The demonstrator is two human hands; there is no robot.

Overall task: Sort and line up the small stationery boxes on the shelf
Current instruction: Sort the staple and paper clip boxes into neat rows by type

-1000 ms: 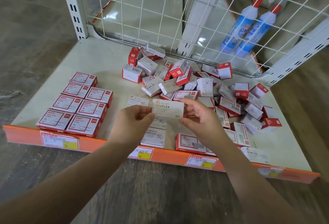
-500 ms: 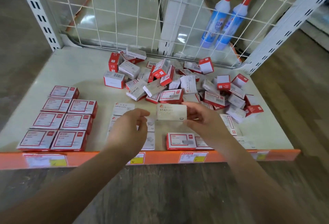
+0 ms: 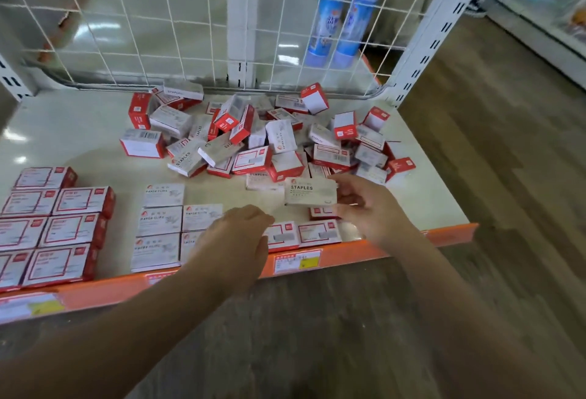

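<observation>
My right hand (image 3: 367, 208) holds a white box marked STAPLES (image 3: 310, 191) by its right end, above the front right of the shelf (image 3: 63, 132). My left hand (image 3: 236, 237) hovers with loosely curled fingers and holds nothing, just left of that box and over the white PAPER CLIPS boxes (image 3: 161, 224) laid in rows. A block of red-framed boxes (image 3: 54, 227) is lined up at the front left. A loose heap of red and white boxes (image 3: 269, 142) fills the back middle. Some red boxes (image 3: 314, 232) lie flat near the front edge under my right hand.
A white wire grid (image 3: 158, 34) closes the back of the shelf, with two blue bottles with red caps (image 3: 342, 15) behind it. An orange price rail (image 3: 317, 260) with labels runs along the front edge. Wooden floor lies below and to the right.
My left hand has let go of the STAPLES box and dropped lower left. My right hand has carried the box to the right. The camera view has shifted left and nearer.
</observation>
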